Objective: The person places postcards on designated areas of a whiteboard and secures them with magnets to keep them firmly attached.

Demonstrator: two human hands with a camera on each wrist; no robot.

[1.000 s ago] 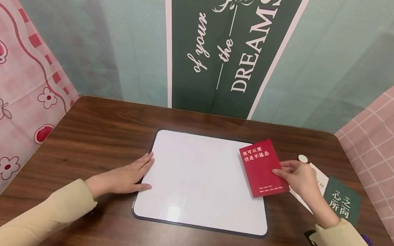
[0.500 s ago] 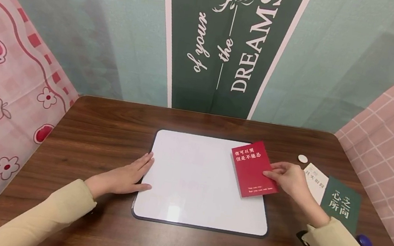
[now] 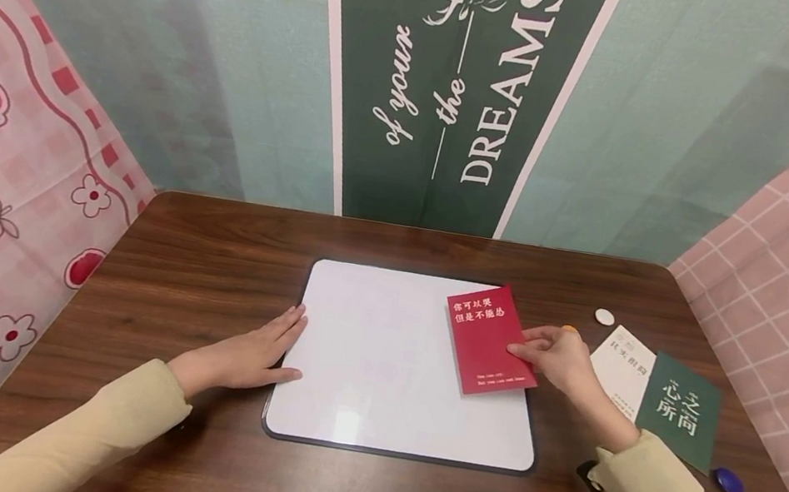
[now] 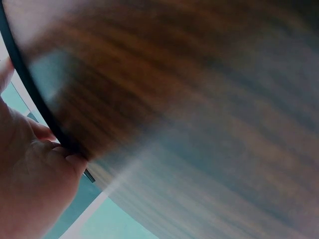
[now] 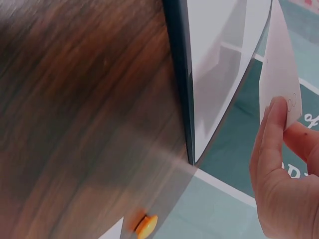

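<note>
A whiteboard (image 3: 366, 393) with a dark rim lies on the brown wooden table. My left hand (image 3: 250, 356) rests along its left edge, fingers straight and tips over the white surface. In the left wrist view, that hand (image 4: 40, 174) lies against the dark rim. My right hand (image 3: 563, 362) pinches the right edge of a red card (image 3: 483, 342) with white lettering. The card is tilted and overlaps the board's right part in the head view. From the right wrist view, its pale back (image 5: 279, 74) shows raised above the board, with fingertips on one corner.
Right of the board lie a white card (image 3: 622, 362) and a dark green card (image 3: 680, 412). Round pieces, one white (image 3: 604, 317), one orange (image 3: 570, 329) and one blue (image 3: 729, 482), sit around them. A black object (image 3: 588, 475) is partly under the right sleeve.
My right hand has carried the red card leftward, further over the board. The white card and the orange piece have come into fuller view. My left hand has stayed in place.
</note>
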